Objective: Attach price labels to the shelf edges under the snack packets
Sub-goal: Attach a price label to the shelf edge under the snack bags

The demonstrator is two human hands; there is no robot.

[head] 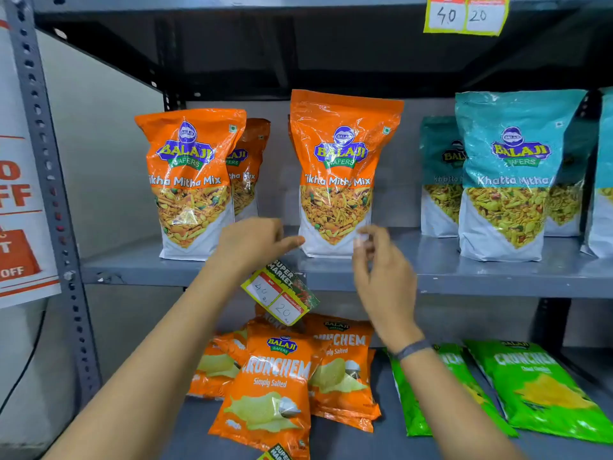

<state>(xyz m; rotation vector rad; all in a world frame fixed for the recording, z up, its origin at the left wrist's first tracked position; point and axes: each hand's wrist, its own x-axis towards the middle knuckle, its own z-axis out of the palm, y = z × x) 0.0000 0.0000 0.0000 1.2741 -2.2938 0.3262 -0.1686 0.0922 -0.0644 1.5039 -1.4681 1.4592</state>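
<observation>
Head cam showed the price label [280, 298] hanging tilted against the shelf edge [464, 283] at 6 o'clock from the loosely curled left hand [255, 244], right hand [381, 270] pinching something small, maybe tape.

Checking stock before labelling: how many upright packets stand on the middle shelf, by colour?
Orange packets: 3
Teal packets: 4, one cut off at the right edge
Total: 7
</observation>
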